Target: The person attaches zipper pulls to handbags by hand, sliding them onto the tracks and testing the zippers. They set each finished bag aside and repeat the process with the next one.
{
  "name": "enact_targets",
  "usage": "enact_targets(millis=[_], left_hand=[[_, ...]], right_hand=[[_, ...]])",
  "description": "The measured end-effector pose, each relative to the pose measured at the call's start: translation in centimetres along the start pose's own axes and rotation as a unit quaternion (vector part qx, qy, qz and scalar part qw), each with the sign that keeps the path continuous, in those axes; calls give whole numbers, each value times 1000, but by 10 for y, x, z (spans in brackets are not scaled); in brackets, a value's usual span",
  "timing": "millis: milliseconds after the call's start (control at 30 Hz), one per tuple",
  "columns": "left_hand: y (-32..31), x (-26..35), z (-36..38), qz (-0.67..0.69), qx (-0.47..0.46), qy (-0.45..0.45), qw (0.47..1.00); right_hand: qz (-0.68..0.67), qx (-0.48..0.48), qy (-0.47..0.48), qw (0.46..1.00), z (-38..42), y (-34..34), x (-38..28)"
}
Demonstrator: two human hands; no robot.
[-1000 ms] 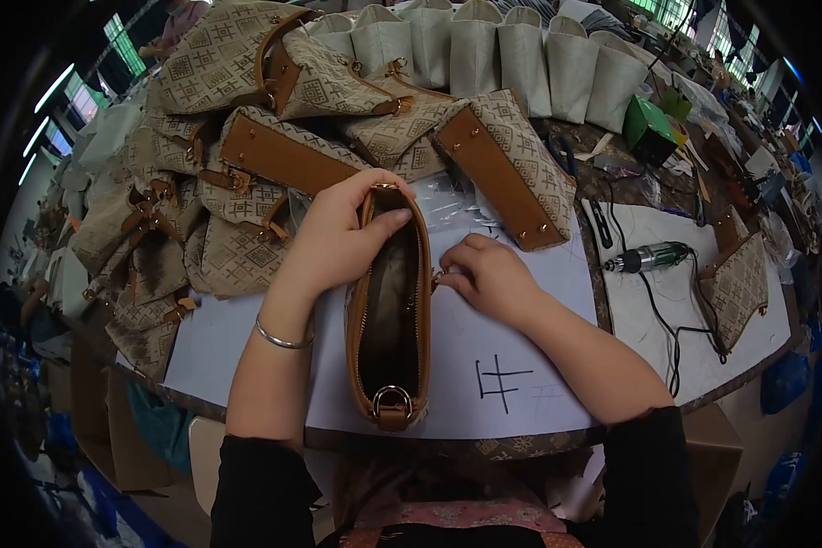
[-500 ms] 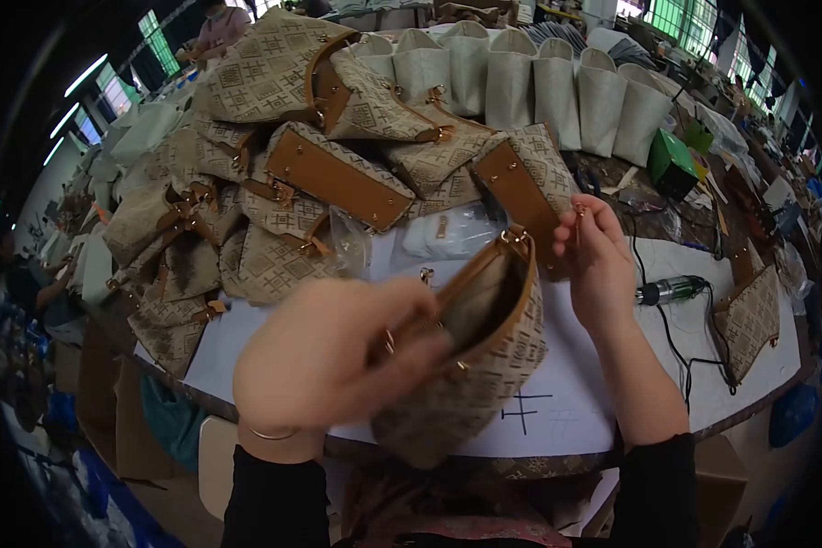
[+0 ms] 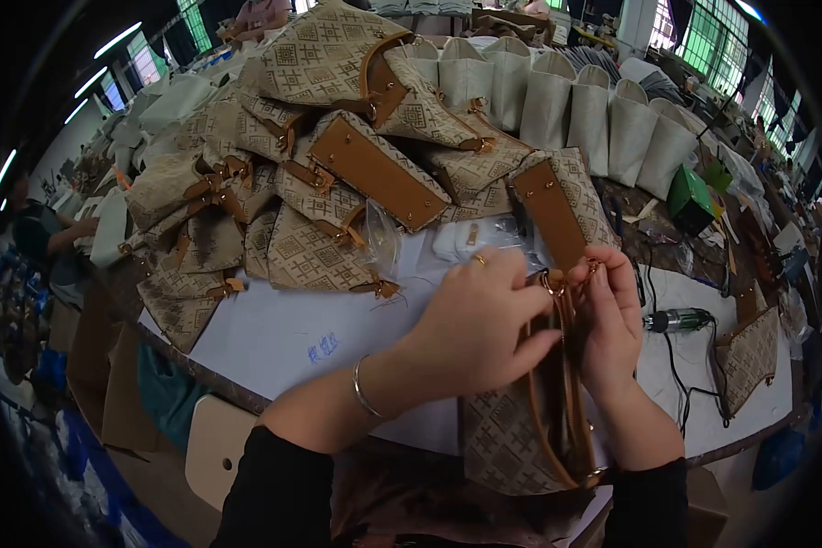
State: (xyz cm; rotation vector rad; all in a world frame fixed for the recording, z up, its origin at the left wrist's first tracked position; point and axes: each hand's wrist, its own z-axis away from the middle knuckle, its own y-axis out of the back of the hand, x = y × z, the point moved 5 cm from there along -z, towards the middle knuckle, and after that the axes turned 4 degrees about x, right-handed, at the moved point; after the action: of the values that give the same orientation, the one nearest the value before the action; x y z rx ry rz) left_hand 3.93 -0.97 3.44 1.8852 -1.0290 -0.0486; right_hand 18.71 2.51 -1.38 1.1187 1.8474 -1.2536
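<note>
A patterned beige handbag with brown trim hangs over the table's front edge, its mouth turned to the right. My left hand, wearing a ring and a bracelet, has its fingers curled at the bag's top corner, closed on it beside a gold metal ring. Right across from it, my right hand pinches a small gold-coloured metal fitting between thumb and forefinger. The fitting is close to the ring on the bag. Part of the bag's rim is hidden behind my left hand.
Similar handbags lie in a heap at the back left. Pale upright bag liners stand in a row behind. To the right are a corded green power tool, a green box and another patterned piece. A person works at far left.
My left hand has moved right, up to the bag's top corner, close to my right hand. The bag has swung right and turned. The whole view has shifted slightly.
</note>
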Motion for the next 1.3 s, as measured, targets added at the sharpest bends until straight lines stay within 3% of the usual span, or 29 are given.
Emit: enact_targets(millis=[33,67,133,200,267,367,400,433,467,533,567,633,767,833,933,1067,1133,1300], left_hand=[[0,-6,-1,26,76,-24,997],[-3,-11,-2,30,73,-26,996],[-12,-27,-3,205,-4,61,977],[-9,-33,-8,203,-26,47,978],[-10,-35,-9,200,-45,36,978],[-6,-36,-9,170,-12,-7,985],[-7,-39,-10,243,-36,5,969],[-7,-43,-11,315,-60,16,947],[-3,-46,-12,317,-61,15,946],[-8,-50,-9,329,-176,56,926],[-9,-47,-10,330,-178,54,926],[-10,-48,-10,264,-186,92,942],[-7,-39,-12,172,-161,134,962],[-6,-32,-15,194,-48,-9,980],[-5,-34,-14,123,-86,-75,986],[-9,-43,-14,121,-57,-18,991],[-1,-42,-18,168,80,-84,979],[-5,-42,-18,213,68,-115,968]], right_hand=[[5,-20,23,1000,3,-2,-3],[14,-41,30,999,5,-6,-5],[47,-64,64,995,11,-14,-13],[135,-95,127,978,19,-22,-19],[318,-293,225,873,24,-41,-36],[388,-348,232,821,22,-45,-34],[437,-364,220,793,18,-42,-33],[438,-363,219,793,13,-39,-34],[410,-323,150,839,3,-31,-34],[310,-252,-28,916,-8,-13,-27],[311,-249,-28,917,-9,-10,-25],[97,-207,-112,967,-12,-5,-17],[68,-158,-138,975,-14,-3,-15],[73,-150,-150,974,-15,0,-13],[59,-133,-132,980,-17,-1,-15],[73,-152,-116,979,-16,-1,-11],[105,-153,-111,976,-13,-3,-9],[141,-128,-37,981,-12,-6,-8]])
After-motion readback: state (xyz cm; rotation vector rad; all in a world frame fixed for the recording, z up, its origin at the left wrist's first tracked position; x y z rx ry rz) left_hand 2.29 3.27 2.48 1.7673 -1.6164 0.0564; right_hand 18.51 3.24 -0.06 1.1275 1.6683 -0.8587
